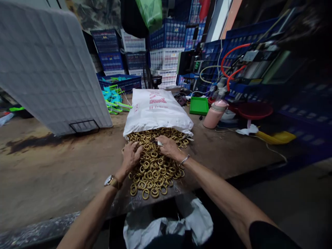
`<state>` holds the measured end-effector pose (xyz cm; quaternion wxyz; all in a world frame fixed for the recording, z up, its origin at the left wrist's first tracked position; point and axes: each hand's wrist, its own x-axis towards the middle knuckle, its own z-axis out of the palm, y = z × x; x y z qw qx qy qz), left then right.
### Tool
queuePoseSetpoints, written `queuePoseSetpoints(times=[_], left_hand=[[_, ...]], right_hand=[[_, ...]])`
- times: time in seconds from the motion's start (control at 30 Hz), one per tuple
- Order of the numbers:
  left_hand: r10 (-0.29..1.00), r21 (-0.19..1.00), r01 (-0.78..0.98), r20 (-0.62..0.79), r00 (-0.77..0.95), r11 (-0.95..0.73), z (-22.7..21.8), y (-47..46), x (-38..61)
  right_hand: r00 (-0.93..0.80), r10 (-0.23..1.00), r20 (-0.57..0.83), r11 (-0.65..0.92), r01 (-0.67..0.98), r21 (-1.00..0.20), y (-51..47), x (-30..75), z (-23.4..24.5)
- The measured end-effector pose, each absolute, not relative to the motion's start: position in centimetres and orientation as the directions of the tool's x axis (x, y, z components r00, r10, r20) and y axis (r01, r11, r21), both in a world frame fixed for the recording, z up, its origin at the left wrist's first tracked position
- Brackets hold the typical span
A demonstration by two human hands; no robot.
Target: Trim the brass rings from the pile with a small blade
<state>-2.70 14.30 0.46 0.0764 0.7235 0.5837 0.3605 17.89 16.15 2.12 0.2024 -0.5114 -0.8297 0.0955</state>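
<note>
A heap of brass-coloured rings [153, 171] spills from the open mouth of a white printed sack [157, 110] lying on the worn table [46, 173]. My left hand [131, 155], a watch on its wrist, rests curled on the left side of the heap with rings under its fingers. On the upper right of the heap lies my right hand [169, 147], a bangle on its wrist, its fingers pinched on a small dark and white piece I cannot make out. Below the table edge, between my arms, hangs an open white bag [168, 224].
A large white quilted panel [49, 65] leans at the left. Green and blue plastic parts [114, 100] lie behind it. A green tray [199, 105], a pink flask [215, 114], a red bowl [255, 110] and a machine with orange hoses [233, 62] stand at the right. Stacked crates [166, 55] fill the back.
</note>
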Motion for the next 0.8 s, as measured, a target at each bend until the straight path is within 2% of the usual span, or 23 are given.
queuePoseSetpoints(times=[0.07, 0.13, 0.23, 0.33, 0.4, 0.57, 0.67, 0.8], left_hand=[[0.886, 0.541, 0.789, 0.464, 0.009, -0.292, 0.9, 12.3, -3.2], [0.821, 0.539, 0.784, 0.567, -0.068, -0.307, 1.0, 9.2, -3.5], [0.761, 0.481, 0.770, 0.648, 0.010, -0.420, 0.4, 3.5, -3.4], [0.760, 0.442, 0.762, 0.642, 0.099, -0.473, -1.1, -1.2, -2.3], [0.788, 0.404, 0.793, 0.597, 0.148, -0.455, -2.2, -2.7, -1.1], [0.837, 0.297, 0.904, 0.537, 0.109, -0.309, -3.7, -1.9, 1.7], [0.864, 0.254, 0.936, 0.496, 0.089, -0.243, -3.5, -0.7, 2.4], [0.892, 0.230, 0.953, 0.446, 0.078, -0.198, -3.2, 0.2, 2.5]], right_hand=[[-0.309, 0.881, 0.358, 0.451, 0.777, -0.439, 14.7, 19.4, 1.8], [-0.232, 0.887, 0.399, 0.426, 0.744, -0.515, 12.3, 20.9, 0.9], [-0.213, 0.916, 0.339, 0.385, 0.700, -0.601, 6.8, 22.0, -0.8], [-0.299, 0.917, 0.265, 0.400, 0.664, -0.632, 1.4, 21.5, -2.0], [-0.309, 0.924, 0.226, 0.382, 0.698, -0.606, -0.9, 20.4, -2.4], [-0.137, 0.981, 0.136, 0.184, 0.877, -0.444, -2.0, 17.4, -2.6], [-0.048, 0.993, 0.106, 0.087, 0.909, -0.409, -1.5, 16.5, -2.6], [-0.030, 0.997, 0.074, 0.055, 0.931, -0.360, -1.2, 16.2, -2.6]])
